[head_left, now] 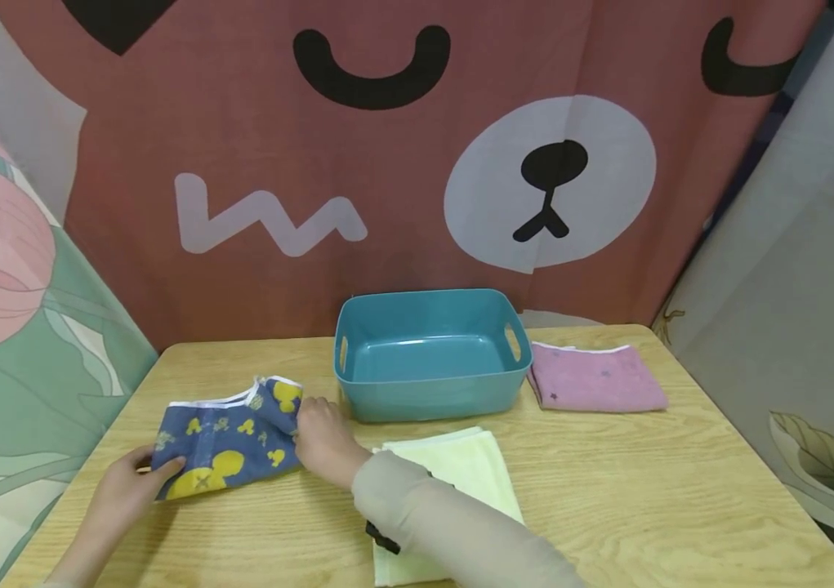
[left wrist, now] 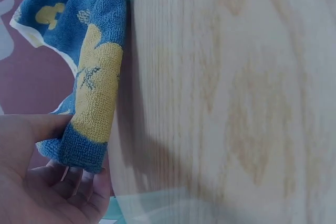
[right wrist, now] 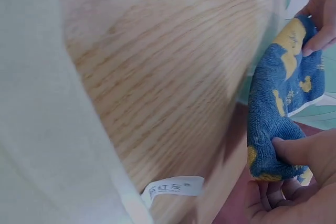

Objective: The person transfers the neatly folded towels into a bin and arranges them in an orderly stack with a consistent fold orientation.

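A blue towel [head_left: 229, 441] with yellow cartoon shapes and a white edge is held up between both hands over the left of the table. My left hand [head_left: 126, 482] pinches its left end, thumb on the near face, fingers behind. At the opposite end, my right hand [head_left: 324, 437] grips the bunched side. In the left wrist view, the thumb of the left hand [left wrist: 58, 182] presses on the folded layers of the towel [left wrist: 97, 87]. The right wrist view has the right hand [right wrist: 304, 171] pinching a corner of the towel [right wrist: 270, 119].
A teal plastic basket [head_left: 431, 400] with handle holes stands at the table's back middle. Beside it on the right lies a folded pink towel [head_left: 604, 380]. A pale yellow towel [head_left: 475, 461] lies in front, partly under the right forearm. Patterned curtains surround the wooden table [head_left: 644, 490].
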Motion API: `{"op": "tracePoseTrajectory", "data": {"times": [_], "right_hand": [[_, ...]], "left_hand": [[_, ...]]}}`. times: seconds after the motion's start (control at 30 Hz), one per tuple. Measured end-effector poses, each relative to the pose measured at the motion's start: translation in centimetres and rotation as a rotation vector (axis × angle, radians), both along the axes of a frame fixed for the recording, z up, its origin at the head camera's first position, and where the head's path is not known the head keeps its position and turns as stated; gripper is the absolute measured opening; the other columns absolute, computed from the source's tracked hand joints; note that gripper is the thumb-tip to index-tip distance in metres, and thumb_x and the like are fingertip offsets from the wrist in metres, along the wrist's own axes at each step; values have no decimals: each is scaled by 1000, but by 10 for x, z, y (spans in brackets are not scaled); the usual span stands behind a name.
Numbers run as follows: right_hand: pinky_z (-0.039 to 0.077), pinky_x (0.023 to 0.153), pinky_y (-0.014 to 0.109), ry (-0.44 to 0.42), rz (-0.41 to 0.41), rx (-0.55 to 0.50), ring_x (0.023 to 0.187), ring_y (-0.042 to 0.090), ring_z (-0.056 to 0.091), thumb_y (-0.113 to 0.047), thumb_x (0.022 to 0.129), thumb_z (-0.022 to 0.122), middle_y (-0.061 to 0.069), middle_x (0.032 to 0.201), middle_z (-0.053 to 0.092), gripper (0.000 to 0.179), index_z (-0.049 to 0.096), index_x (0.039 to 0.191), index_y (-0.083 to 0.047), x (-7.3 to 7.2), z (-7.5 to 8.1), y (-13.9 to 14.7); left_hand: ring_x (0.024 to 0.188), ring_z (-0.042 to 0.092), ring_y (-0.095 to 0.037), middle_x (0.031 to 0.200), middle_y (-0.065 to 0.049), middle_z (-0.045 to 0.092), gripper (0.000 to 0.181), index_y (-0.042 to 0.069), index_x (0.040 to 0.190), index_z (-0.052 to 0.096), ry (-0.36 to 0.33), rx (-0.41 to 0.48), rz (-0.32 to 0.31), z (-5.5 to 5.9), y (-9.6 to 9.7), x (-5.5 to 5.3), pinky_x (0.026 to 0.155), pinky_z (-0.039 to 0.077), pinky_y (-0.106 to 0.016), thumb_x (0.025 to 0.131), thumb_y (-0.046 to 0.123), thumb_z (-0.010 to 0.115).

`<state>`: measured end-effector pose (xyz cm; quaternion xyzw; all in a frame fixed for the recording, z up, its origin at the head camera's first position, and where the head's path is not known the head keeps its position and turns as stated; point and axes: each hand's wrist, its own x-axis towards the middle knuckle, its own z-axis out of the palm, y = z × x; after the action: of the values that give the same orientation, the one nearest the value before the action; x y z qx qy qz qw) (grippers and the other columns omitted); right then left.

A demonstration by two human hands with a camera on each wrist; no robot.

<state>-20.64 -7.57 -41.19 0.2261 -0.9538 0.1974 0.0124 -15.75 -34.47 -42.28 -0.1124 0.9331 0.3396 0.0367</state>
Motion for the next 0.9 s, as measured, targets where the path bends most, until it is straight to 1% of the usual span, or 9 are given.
{"op": "tracePoseTrajectory", "data": {"times": [0.07,0.17,0.27,0.33,0.43,0.53,0.63,0.8,0.9], "right_hand": [[45,78,22,-54,1,-65,84,11,54,-15,89,75,-1,86,57,18,65,99,-4,3,3,3],[47,82,22,-142,-16,-174,92,12,57,-13,91,72,1,95,61,20,66,107,-2,8,6,9],[49,85,23,-197,-30,-255,100,14,59,-13,92,71,4,104,63,28,66,115,0,13,10,14],[49,87,24,-218,-30,-295,104,15,59,-14,92,72,5,109,64,31,66,119,0,16,13,17],[49,86,25,-220,-20,-354,103,15,59,-15,91,74,5,109,65,31,67,117,0,21,18,24],[47,79,24,-215,-10,-419,92,12,56,-16,90,75,2,100,63,28,67,112,-1,23,21,31],[44,71,23,-209,6,-479,81,10,50,-18,90,75,-1,90,58,26,66,107,-1,23,25,39],[43,69,22,-217,24,-539,79,10,49,-18,93,72,-3,90,55,25,64,109,-2,26,28,49],[43,67,22,-213,38,-556,77,10,48,-16,93,72,-3,89,53,24,62,111,-2,29,29,53]], "left_hand": [[115,48,-54,130,-43,46,68,-21,131,43,6,3,-4,2,1,3,86,49,-52,99,37,57],[112,52,-53,130,-42,46,66,-20,131,45,9,11,-10,5,3,8,77,52,-42,99,36,58],[112,52,-53,130,-43,46,67,-20,131,45,3,17,-13,9,4,12,76,53,-40,99,37,58],[111,53,-51,129,-42,47,67,-19,131,45,0,16,-10,10,6,16,75,53,-39,99,37,59],[110,52,-49,126,-41,49,67,-19,130,46,5,14,-2,13,7,21,73,53,-39,98,39,60],[110,52,-49,126,-40,50,67,-17,130,48,15,14,12,16,8,24,70,52,-34,98,40,61],[110,53,-46,127,-39,51,67,-15,131,48,24,25,22,19,11,26,68,51,-29,97,42,61],[110,57,-46,126,-37,52,70,-14,132,48,26,57,16,25,19,29,66,53,-27,96,44,62],[113,55,-49,127,-37,52,69,-13,133,48,17,65,10,29,24,32,69,55,-29,96,44,63]]}}
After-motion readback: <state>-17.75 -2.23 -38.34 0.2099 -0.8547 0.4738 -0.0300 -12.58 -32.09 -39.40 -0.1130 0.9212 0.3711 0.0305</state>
